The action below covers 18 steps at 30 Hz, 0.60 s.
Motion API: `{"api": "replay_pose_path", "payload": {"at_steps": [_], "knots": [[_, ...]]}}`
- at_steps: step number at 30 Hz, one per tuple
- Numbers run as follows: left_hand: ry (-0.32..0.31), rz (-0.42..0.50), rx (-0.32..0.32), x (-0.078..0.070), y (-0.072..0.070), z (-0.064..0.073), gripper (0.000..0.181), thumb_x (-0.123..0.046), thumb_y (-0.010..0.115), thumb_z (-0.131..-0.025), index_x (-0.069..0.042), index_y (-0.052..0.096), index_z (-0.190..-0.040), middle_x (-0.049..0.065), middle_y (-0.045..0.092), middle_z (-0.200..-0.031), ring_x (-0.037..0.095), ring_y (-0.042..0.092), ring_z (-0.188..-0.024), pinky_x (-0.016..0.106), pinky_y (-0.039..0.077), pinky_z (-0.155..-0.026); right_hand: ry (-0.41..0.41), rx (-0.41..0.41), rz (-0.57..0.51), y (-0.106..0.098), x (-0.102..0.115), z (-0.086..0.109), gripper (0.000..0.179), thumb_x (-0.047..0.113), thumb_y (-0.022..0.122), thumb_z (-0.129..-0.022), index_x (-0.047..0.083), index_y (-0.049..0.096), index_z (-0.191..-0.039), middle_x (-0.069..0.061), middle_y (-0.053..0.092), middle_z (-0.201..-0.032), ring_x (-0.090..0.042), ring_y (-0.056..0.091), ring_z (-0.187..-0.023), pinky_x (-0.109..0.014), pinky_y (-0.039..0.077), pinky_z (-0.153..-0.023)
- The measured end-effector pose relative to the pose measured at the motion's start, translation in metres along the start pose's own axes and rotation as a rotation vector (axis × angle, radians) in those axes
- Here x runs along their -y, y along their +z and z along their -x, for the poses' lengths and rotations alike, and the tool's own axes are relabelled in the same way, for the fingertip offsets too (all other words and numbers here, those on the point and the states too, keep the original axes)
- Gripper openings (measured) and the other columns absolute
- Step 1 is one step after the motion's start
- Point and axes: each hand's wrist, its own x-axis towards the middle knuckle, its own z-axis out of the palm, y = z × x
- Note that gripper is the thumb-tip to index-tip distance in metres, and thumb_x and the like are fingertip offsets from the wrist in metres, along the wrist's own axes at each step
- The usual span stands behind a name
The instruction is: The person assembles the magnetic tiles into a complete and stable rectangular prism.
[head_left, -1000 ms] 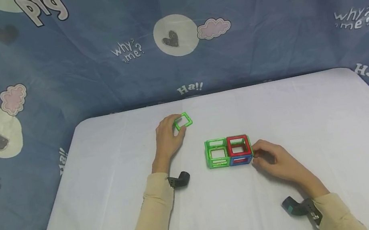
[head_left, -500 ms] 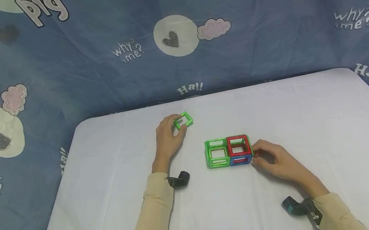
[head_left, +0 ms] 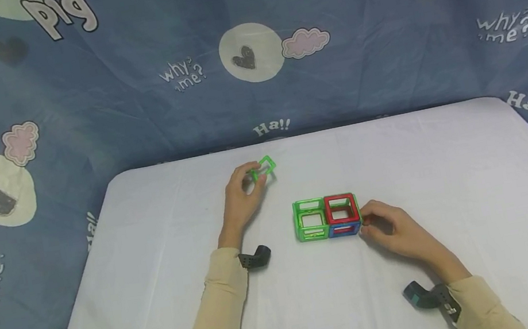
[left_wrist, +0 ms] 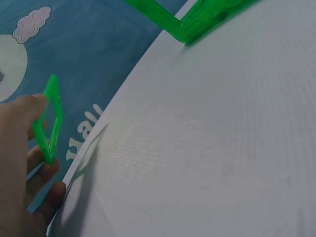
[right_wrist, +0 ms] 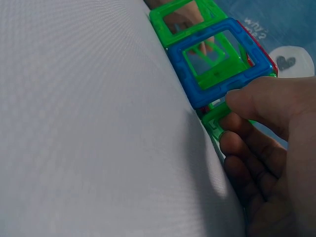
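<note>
Between thumb and fingers, my left hand (head_left: 240, 197) pinches a green square magnetic tile (head_left: 271, 161), raised above the table's far part. It appears nearly edge-on in the left wrist view. A two-cube structure of magnetic tiles (head_left: 314, 233) sits mid-table, its left cube green. The right cube has a red tile (head_left: 343, 221) on top and a blue tile (right_wrist: 185, 79) facing the near side. My right hand (head_left: 403, 231) holds the structure's right end, thumb by the blue tile's corner and fingertips against a green tile (right_wrist: 211, 121).
A white cloth covers the table (head_left: 147, 219). Behind it hangs a blue printed curtain (head_left: 132, 64). Each wrist wears a dark camera mount, the left one (head_left: 257, 257) near the cuff and the right one (head_left: 425, 296) likewise.
My left hand has lifted and tilted the green tile slightly, moving it a little away from me. My right hand and the structure have stayed in place.
</note>
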Motion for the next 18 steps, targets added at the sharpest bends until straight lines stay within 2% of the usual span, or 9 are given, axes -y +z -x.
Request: {"api": "replay_pose_path", "payload": {"at_steps": [4, 10, 12, 17, 18], "knots": [[0.013, 0.091, -0.019, -0.002, 0.002, 0.001, 0.033, -0.033, 0.062, -0.091, -0.016, 0.059, -0.120, 0.000, 0.058, -0.127, 0.017, 0.053, -0.119, 0.036, 0.047, -0.094, -0.008, -0.002, 0.000, 0.000, -0.001, 0.000, 0.026, 0.006, 0.068, -0.085, 0.022, 0.061, -0.105, 0.008, 0.060, -0.093, -0.004, 0.053, -0.087, -0.021, 0.044, -0.081], [0.029, 0.189, -0.030, -0.005, 0.005, 0.002, 0.032, -0.030, 0.063, -0.091, -0.016, 0.060, -0.119, 0.001, 0.060, -0.125, 0.018, 0.055, -0.114, 0.037, 0.049, -0.089, 0.004, -0.002, -0.001, 0.001, -0.001, 0.000, 0.025, 0.007, 0.067, -0.086, 0.022, 0.062, -0.105, 0.009, 0.060, -0.094, -0.005, 0.052, -0.088, -0.020, 0.044, -0.082], [0.030, 0.207, -0.029, -0.015, 0.002, 0.004, 0.031, -0.025, 0.063, -0.091, -0.010, 0.060, -0.119, 0.006, 0.060, -0.125, 0.022, 0.055, -0.115, 0.041, 0.048, -0.089, 0.008, -0.003, -0.002, 0.000, 0.000, 0.000, 0.026, 0.007, 0.068, -0.085, 0.022, 0.062, -0.105, 0.009, 0.060, -0.094, -0.005, 0.052, -0.088, -0.021, 0.044, -0.082], [0.036, 0.218, -0.034, -0.016, 0.002, 0.004, 0.030, -0.023, 0.063, -0.091, -0.010, 0.060, -0.118, 0.004, 0.061, -0.125, 0.019, 0.054, -0.115, 0.037, 0.048, -0.088, 0.013, -0.004, -0.001, 0.000, 0.000, 0.000, 0.027, 0.007, 0.068, -0.085, 0.023, 0.062, -0.105, 0.010, 0.060, -0.093, -0.005, 0.052, -0.087, -0.021, 0.043, -0.082], [0.045, 0.212, -0.038, -0.012, 0.003, 0.004, 0.030, -0.024, 0.063, -0.091, -0.011, 0.060, -0.118, 0.002, 0.061, -0.124, 0.017, 0.054, -0.115, 0.035, 0.048, -0.087, 0.011, -0.004, -0.002, 0.000, 0.000, 0.000, 0.026, 0.007, 0.068, -0.085, 0.023, 0.062, -0.105, 0.009, 0.060, -0.093, -0.005, 0.052, -0.087, -0.021, 0.043, -0.082]]}}
